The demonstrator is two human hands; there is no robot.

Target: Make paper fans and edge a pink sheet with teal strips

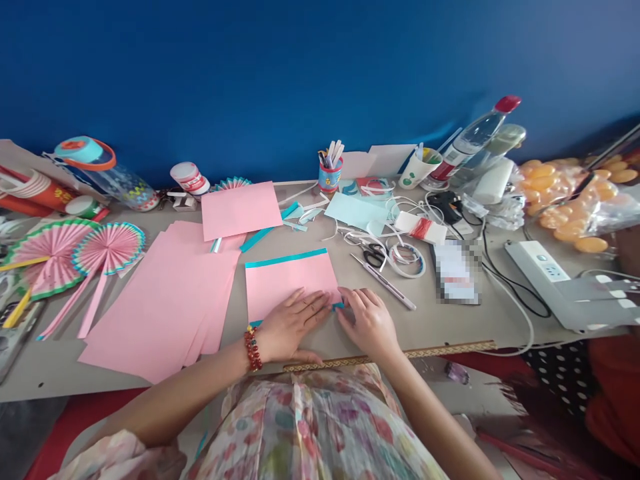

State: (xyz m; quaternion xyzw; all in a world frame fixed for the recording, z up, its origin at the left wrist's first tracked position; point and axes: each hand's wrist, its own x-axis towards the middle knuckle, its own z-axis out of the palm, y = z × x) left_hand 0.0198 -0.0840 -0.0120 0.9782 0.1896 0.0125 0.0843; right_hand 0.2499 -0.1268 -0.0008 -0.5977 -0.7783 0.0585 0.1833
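A pink sheet of paper [285, 283] lies in front of me with a blue strip along its far edge. Along its near edge runs a second blue paper strip [339, 306], mostly covered by my hands. My left hand [295, 325] rests flat on the sheet's near right part, fingers stretched out. At the right corner, my right hand [367, 319] has its thumb and fingers closed around the strip's loose end. A pink craft knife [387, 283] and black-handled scissors [374, 255] lie just beyond my right hand.
Pink sheets [165, 300] are piled at the left, beside pleated paper fans [109, 249]. White cords [407, 260], a phone [456, 272] and a power strip [550, 280] lie on the right. A pen cup [330, 177] and a plastic bottle [467, 147] stand near the blue wall.
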